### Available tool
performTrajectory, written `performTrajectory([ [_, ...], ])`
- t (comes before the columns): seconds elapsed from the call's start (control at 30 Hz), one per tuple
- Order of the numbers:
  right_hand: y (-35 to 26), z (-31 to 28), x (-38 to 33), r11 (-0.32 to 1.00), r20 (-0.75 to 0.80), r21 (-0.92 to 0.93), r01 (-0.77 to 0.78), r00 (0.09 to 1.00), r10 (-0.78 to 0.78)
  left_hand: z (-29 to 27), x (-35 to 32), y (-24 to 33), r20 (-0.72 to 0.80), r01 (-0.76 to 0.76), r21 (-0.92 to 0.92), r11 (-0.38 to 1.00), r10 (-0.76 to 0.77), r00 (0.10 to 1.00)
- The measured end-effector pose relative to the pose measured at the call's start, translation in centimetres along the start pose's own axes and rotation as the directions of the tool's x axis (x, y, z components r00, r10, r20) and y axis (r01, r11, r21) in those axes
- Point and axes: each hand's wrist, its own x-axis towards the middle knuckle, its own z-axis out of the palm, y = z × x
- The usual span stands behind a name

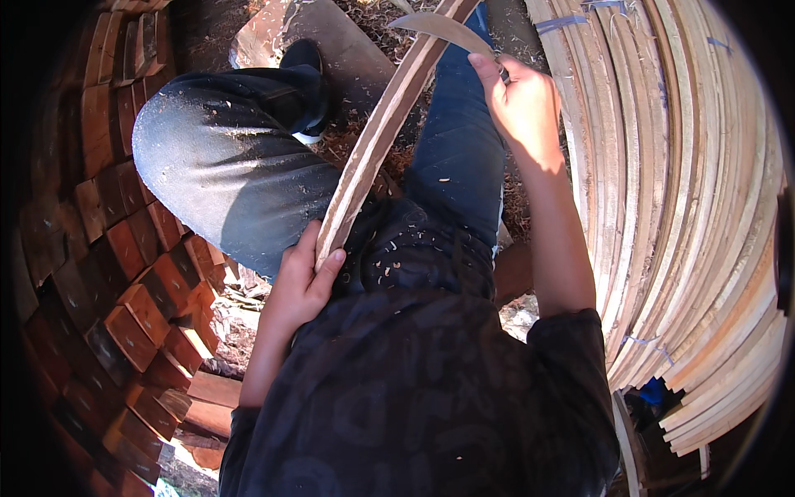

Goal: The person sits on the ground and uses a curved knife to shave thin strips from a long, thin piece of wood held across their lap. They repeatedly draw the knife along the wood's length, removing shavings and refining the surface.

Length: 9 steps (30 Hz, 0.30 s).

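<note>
A long, narrow wooden strip (377,153) slants from my lap up to the top edge of the picture. Its near end is in my left hand (300,283), with fingers and thumb closed round it by my waist. Toward its far end, the curved blade of a knife (443,29), sickle-like in shape, crosses over the strip. My right hand (527,108) is closed at the right end of that blade, and the fist hides the handle. Whether the edge bites into the wood I cannot tell.
Reddish-brown wood blocks (132,323) are stacked high on my left. Pale wooden strips (646,157), tied with blue bands, stand close on my right. A flat board (339,45) lies beyond my left foot. Shavings dot my trousers (228,174) and the ground.
</note>
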Motion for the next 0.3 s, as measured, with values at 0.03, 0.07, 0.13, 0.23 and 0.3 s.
performTrajectory([
  [0.03, 0.4, 0.1, 0.5, 0.998, -0.022, -0.048, 0.033, 0.999, -0.034, 0.0, 0.0, 0.0, -0.002, 0.009, -0.003, 1.0, -0.009, 1.0],
  [0.07, 0.8, 0.1, 1.0, 0.993, -0.045, -0.093, 0.067, 0.996, -0.071, 0.0, 0.0, 0.0, 0.001, 0.028, 0.006, 1.0, -0.028, 1.0],
  [0.13, 1.4, 0.2, 1.5, 0.991, -0.045, -0.116, 0.072, 0.996, -0.078, 0.0, 0.1, 0.1, 0.006, 0.066, 0.021, 0.998, -0.066, 0.998],
  [0.23, 1.8, 0.9, 2.3, 0.981, -0.101, -0.161, 0.112, 0.986, -0.129, 0.1, 0.1, -0.3, 0.01, 0.031, 0.001, 1.0, -0.031, 0.999],
  [0.3, 2.8, 1.4, 2.6, 0.97, -0.16, -0.173, 0.171, 0.967, -0.199, 0.1, 0.0, -0.6, 0.003, 0.031, 0.021, 0.999, -0.031, 1.0],
])
